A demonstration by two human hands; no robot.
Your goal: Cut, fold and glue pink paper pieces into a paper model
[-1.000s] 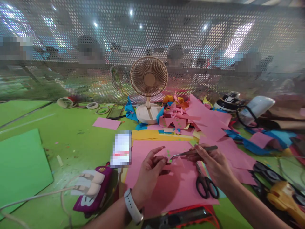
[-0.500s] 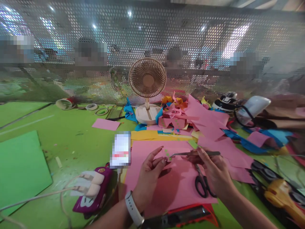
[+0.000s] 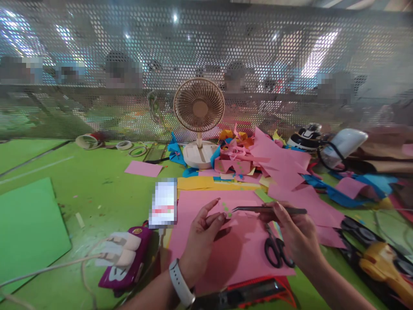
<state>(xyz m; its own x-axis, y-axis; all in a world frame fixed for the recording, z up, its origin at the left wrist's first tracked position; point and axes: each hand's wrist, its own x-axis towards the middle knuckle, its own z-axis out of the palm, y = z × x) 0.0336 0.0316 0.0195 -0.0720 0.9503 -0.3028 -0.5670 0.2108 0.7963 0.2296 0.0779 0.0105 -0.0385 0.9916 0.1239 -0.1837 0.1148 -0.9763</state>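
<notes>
My left hand [image 3: 208, 226], with a white watch on its wrist, pinches a small pink paper piece [image 3: 229, 209] by its edge. Several little green bits [image 3: 226, 207] show on that piece. In my right hand [image 3: 295, 228] are dark metal tweezers [image 3: 258, 209], pointing left, their tips just right of the green bits and apart from them. Beneath both hands lies a large pink paper sheet [image 3: 193, 206]. Black-handled scissors [image 3: 273, 252] rest on it below my right hand, their blades partly covered.
A fan [image 3: 199, 105] stands at the back before a perforated metal screen. Pink paper scraps [image 3: 277, 159] heap beside it. On the left are a phone [image 3: 163, 203], a purple pouch [image 3: 125, 262] with white plugs, and a green sheet [image 3: 29, 237]. A cutter [image 3: 245, 295] lies in front.
My right hand and the tweezers have shifted slightly right, so the tips have drawn back from the green bits. My left hand holds nearly the same place.
</notes>
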